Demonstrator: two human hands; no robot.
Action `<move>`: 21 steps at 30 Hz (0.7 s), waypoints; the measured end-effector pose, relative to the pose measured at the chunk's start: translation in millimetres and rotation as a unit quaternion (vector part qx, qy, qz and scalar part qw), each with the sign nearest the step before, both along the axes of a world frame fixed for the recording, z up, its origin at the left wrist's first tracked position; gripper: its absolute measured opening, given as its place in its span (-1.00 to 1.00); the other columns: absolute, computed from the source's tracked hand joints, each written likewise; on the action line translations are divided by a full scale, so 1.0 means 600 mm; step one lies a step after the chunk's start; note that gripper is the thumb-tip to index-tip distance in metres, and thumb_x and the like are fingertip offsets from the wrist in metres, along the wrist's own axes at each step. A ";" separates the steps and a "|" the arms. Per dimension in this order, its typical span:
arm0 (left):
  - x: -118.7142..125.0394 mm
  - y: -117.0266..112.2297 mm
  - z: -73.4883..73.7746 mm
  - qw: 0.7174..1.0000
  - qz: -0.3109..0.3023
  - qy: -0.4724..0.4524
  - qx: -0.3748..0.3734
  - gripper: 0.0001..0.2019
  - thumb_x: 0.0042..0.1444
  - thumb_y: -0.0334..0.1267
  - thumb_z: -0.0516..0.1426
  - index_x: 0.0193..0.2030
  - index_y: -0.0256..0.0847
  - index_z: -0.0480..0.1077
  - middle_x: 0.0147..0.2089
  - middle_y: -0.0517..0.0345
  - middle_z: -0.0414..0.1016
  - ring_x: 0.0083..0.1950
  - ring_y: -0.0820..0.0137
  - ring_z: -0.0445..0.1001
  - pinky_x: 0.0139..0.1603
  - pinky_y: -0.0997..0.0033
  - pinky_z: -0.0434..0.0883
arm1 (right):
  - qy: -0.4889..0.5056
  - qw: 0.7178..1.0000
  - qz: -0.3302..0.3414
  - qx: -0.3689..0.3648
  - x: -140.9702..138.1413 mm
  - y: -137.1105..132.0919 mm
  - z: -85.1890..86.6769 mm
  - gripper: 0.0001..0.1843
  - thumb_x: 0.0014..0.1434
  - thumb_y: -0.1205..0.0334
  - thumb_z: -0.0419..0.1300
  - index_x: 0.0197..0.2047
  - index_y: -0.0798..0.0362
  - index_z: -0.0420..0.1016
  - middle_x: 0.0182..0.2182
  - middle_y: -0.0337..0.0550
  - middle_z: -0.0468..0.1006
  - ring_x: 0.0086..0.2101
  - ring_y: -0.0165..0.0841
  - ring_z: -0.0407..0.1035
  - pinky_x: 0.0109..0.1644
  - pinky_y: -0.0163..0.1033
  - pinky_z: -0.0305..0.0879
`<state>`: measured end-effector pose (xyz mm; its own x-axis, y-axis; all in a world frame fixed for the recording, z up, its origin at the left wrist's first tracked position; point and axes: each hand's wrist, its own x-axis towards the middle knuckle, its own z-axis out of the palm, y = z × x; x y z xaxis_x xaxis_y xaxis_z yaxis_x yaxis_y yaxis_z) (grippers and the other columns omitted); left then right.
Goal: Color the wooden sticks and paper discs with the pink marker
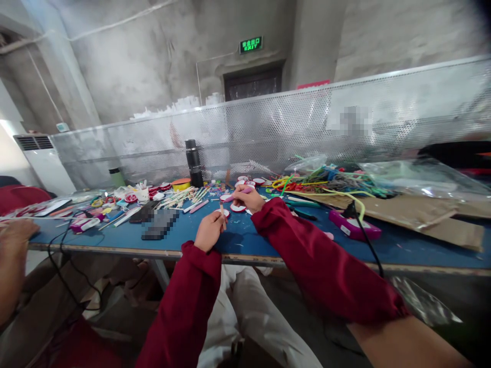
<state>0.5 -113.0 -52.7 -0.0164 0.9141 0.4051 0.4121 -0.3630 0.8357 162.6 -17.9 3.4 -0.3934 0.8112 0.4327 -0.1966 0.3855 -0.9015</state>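
My left hand is closed near the front of the blue table, its fingers pinching a thin pale stick that points upward. Just beyond and to the right, my right hand grips a pink-purple pen-like tool, its tip close above the stick. Whether the two touch is too small to tell. Under and beside my hands lie round white discs with red rims, one of them a disc below my right hand.
Pale sticks, a phone and a black bottle are to the left. To the right are a purple device with a cable, colourful strands and cardboard. Another person's hand is at far left.
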 end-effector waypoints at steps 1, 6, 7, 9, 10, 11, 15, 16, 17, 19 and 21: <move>0.000 0.000 0.000 1.000 0.001 0.000 0.000 -0.71 0.25 -0.08 0.01 -0.37 -0.21 0.40 -0.60 0.29 0.27 -0.54 0.48 0.22 -0.46 0.46 0.12 | -0.001 1.000 0.000 0.000 0.000 0.001 0.000 -0.77 -0.10 0.17 0.34 -0.53 -0.01 0.33 -0.67 -0.32 0.48 -0.65 -0.45 0.30 -0.56 -0.32 0.21; -0.001 0.003 -0.003 1.000 0.009 -0.006 -0.001 -0.72 0.24 -0.09 0.02 -0.37 -0.20 0.39 -0.60 0.29 0.28 -0.54 0.48 0.23 -0.47 0.47 0.12 | 0.006 1.000 -0.006 0.004 -0.001 0.001 -0.002 -0.75 -0.09 0.15 0.34 -0.52 0.00 0.32 -0.67 -0.32 0.47 -0.65 -0.45 0.29 -0.57 -0.34 0.18; -0.002 0.004 -0.004 1.000 0.011 -0.006 -0.003 -0.72 0.24 -0.09 0.02 -0.36 -0.20 0.39 -0.60 0.29 0.28 -0.54 0.48 0.24 -0.47 0.47 0.12 | 0.008 1.000 -0.006 0.004 -0.001 0.001 -0.002 -0.74 -0.09 0.14 0.34 -0.52 0.00 0.31 -0.67 -0.31 0.47 -0.65 -0.45 0.30 -0.57 -0.34 0.18; -0.002 0.006 -0.007 1.000 0.016 -0.004 -0.005 -0.72 0.24 -0.09 0.02 -0.36 -0.20 0.40 -0.59 0.28 0.29 -0.54 0.48 0.24 -0.47 0.47 0.12 | 0.009 1.000 -0.006 0.005 -0.001 -0.001 -0.002 -0.74 -0.09 0.13 0.34 -0.51 0.00 0.31 -0.66 -0.31 0.48 -0.65 -0.45 0.30 -0.56 -0.34 0.19; -0.002 0.007 -0.008 1.000 0.018 -0.004 -0.004 -0.72 0.24 -0.09 0.02 -0.36 -0.20 0.40 -0.59 0.28 0.29 -0.54 0.48 0.25 -0.47 0.47 0.13 | 0.006 1.000 -0.004 0.006 -0.001 -0.002 -0.001 -0.74 -0.09 0.13 0.35 -0.51 0.00 0.32 -0.66 -0.31 0.48 -0.65 -0.45 0.30 -0.56 -0.34 0.19; -0.002 0.008 -0.009 1.000 0.018 -0.004 -0.003 -0.72 0.24 -0.09 0.02 -0.36 -0.20 0.40 -0.59 0.28 0.29 -0.54 0.48 0.25 -0.47 0.47 0.13 | 0.003 1.000 -0.003 0.008 -0.001 -0.002 -0.001 -0.74 -0.09 0.13 0.35 -0.51 0.00 0.32 -0.66 -0.31 0.48 -0.65 -0.45 0.29 -0.56 -0.34 0.19; -0.002 0.007 -0.007 1.000 0.013 -0.010 -0.003 -0.72 0.24 -0.08 0.02 -0.36 -0.20 0.39 -0.59 0.28 0.29 -0.54 0.48 0.24 -0.47 0.47 0.13 | 0.005 1.000 0.003 0.006 -0.002 0.001 -0.003 -0.74 -0.10 0.13 0.34 -0.52 -0.01 0.31 -0.67 -0.32 0.48 -0.67 -0.47 0.27 -0.59 -0.34 0.17; -0.001 0.006 -0.006 1.000 0.011 -0.010 -0.003 -0.72 0.24 -0.08 0.02 -0.36 -0.20 0.39 -0.59 0.28 0.29 -0.54 0.48 0.24 -0.47 0.46 0.13 | 0.005 1.000 0.006 0.005 -0.002 0.003 -0.004 -0.74 -0.11 0.13 0.34 -0.52 -0.02 0.30 -0.68 -0.32 0.47 -0.67 -0.46 0.27 -0.59 -0.34 0.18; -0.001 0.004 -0.005 1.000 0.008 -0.010 -0.002 -0.72 0.24 -0.08 0.02 -0.37 -0.20 0.39 -0.59 0.28 0.29 -0.54 0.48 0.24 -0.47 0.46 0.13 | 0.003 1.000 0.007 0.005 -0.003 0.004 -0.005 -0.74 -0.11 0.13 0.34 -0.52 -0.02 0.31 -0.68 -0.32 0.47 -0.67 -0.46 0.28 -0.59 -0.34 0.18; -0.001 0.002 -0.003 1.000 0.004 -0.007 0.000 -0.71 0.24 -0.07 0.01 -0.37 -0.20 0.39 -0.59 0.28 0.28 -0.53 0.47 0.25 -0.46 0.46 0.14 | -0.003 1.000 0.007 0.008 -0.003 0.007 -0.007 -0.74 -0.12 0.13 0.35 -0.52 -0.02 0.32 -0.68 -0.31 0.48 -0.66 -0.45 0.29 -0.58 -0.33 0.21; -0.001 0.001 -0.002 1.000 0.004 -0.004 0.001 -0.71 0.24 -0.07 0.01 -0.37 -0.20 0.39 -0.59 0.28 0.28 -0.53 0.47 0.25 -0.46 0.46 0.14 | -0.002 1.000 0.005 0.010 -0.003 0.008 -0.008 -0.75 -0.12 0.13 0.35 -0.52 -0.02 0.33 -0.68 -0.30 0.48 -0.65 -0.44 0.30 -0.57 -0.33 0.23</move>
<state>-0.1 -112.7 -53.8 -0.0271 0.9133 0.4064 0.4076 -0.3611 0.8387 160.8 -13.1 -1.4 -0.4033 0.7984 0.4471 -0.1966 0.4016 -0.8945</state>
